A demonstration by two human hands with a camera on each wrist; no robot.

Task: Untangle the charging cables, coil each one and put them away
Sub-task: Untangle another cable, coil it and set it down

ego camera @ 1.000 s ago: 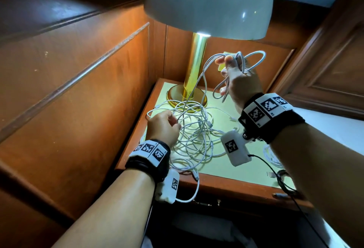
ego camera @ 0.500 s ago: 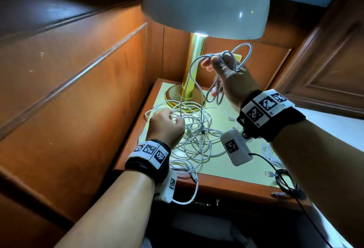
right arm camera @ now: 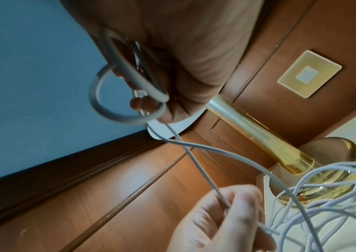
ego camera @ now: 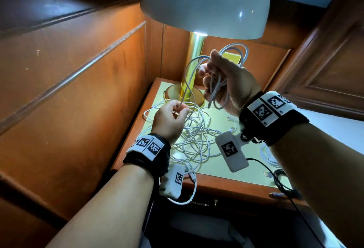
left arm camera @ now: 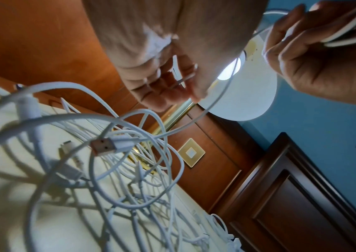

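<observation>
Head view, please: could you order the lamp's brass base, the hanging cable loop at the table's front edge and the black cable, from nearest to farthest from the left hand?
From the left hand:
1. Brass base, just behind it.
2. Hanging cable loop, below at the front edge.
3. Black cable, far right, near the front corner.

Logging surroundings only. I see a table lamp: white dome shade [ego camera: 204, 3] overhead, lit from below, on a brass stem [ego camera: 194, 60] rising from a round brass base [ego camera: 173, 95]. The base stands at the back of a wooden nightstand [ego camera: 226, 186] with a pale yellow top (glossy, reflecting the bulb). Orange-brown wood panelling [ego camera: 78, 90] runs along the left. A brass wall plate [right arm camera: 309, 74] with a white centre sits behind the stem. A dark panelled door [ego camera: 334, 66] stands right; blue wall [left arm camera: 313, 136] above.
</observation>
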